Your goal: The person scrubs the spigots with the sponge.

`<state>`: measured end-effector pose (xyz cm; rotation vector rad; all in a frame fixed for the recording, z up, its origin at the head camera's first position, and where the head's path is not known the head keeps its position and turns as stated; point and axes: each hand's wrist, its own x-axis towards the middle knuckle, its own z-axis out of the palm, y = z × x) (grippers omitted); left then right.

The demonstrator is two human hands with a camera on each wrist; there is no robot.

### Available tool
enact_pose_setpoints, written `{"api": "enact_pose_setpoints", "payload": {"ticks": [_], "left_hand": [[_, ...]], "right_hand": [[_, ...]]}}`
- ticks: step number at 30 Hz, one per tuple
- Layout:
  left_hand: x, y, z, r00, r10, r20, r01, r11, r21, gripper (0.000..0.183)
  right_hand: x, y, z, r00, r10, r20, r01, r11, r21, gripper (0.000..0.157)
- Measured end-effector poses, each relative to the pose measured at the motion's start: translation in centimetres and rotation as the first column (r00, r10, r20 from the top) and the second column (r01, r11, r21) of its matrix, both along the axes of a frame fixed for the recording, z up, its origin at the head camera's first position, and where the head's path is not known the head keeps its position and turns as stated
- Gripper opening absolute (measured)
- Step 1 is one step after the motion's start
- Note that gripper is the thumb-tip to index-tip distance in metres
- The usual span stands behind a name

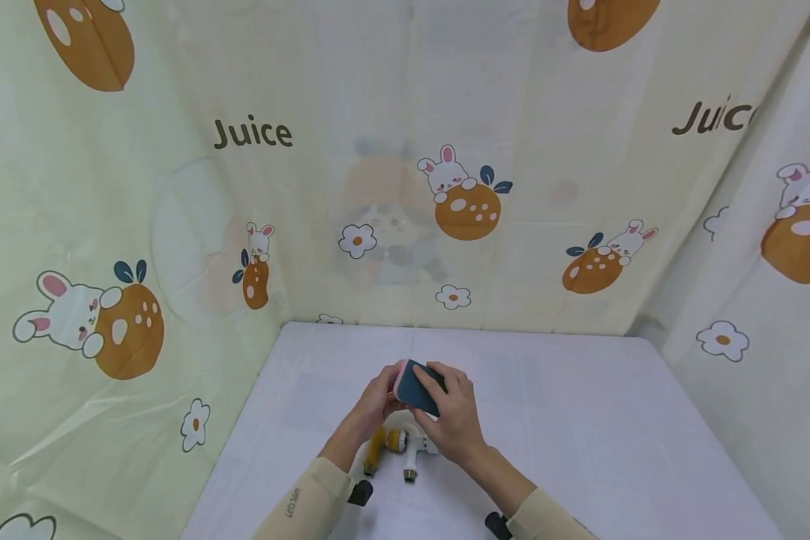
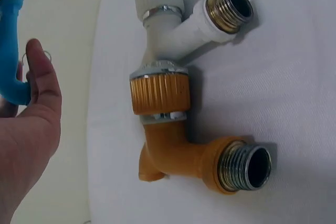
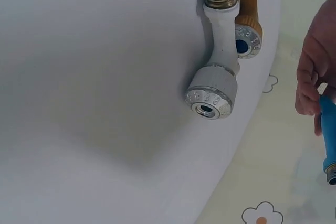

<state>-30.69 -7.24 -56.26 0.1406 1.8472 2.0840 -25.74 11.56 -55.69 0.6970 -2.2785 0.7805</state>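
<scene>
In the head view my right hand (image 1: 454, 420) grips a dark teal, sponge-like block (image 1: 415, 391) with a pale pink edge. Its fingers lie over the flat teal face. My left hand (image 1: 376, 397) is close behind that block, partly hidden by it. Its fingers (image 2: 44, 74) curl round a blue tap (image 2: 9, 51) in the left wrist view. The same tap (image 3: 328, 135) hangs below the left hand (image 3: 317, 59) in the right wrist view, its threaded end pointing down in the picture. In the head view the block hides this tap.
Under the hands, a yellow-orange tap (image 1: 375, 450) and a white tap (image 1: 412, 454) lie side by side on the white-covered table (image 1: 567, 420). Both have threaded metal ends towards me. A printed curtain (image 1: 378, 90) stands behind the table and at both sides.
</scene>
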Motion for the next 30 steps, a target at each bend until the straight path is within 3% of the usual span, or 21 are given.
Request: {"api": "enact_pose_setpoints", "payload": {"ticks": [6, 10, 13, 20, 30], "left_hand": [[0.1, -0.3, 0.2, 0.996, -0.086, 0.027, 0.085, 0.996, 0.036, 0.062], [0.1, -0.3, 0.4, 0.98, -0.188, 0.066, 0.184, 0.981, 0.06, 0.067], [0.1, -0.4, 0.5, 0.97, -0.229, 0.082, 0.224, 0.972, 0.069, 0.068], [0.2, -0.5, 0.5, 0.967, -0.245, 0.066, 0.242, 0.969, 0.057, 0.069], [0.1, -0.7, 0.8, 0.964, -0.262, 0.048, 0.259, 0.964, 0.05, 0.052]], "right_hand": [[0.1, 0.0, 0.4, 1.0, 0.002, -0.017, -0.001, 1.0, 0.022, 0.072], [0.0, 0.0, 0.7, 0.999, 0.007, -0.04, -0.004, 0.998, 0.056, 0.07], [-0.2, 0.2, 0.7, 0.998, 0.0, -0.063, 0.006, 0.996, 0.093, 0.069], [-0.5, 1.1, 0.6, 0.997, -0.022, -0.072, 0.031, 0.992, 0.121, 0.07], [-1.2, 2.4, -0.3, 0.993, -0.107, -0.055, 0.112, 0.988, 0.106, 0.069]]}}
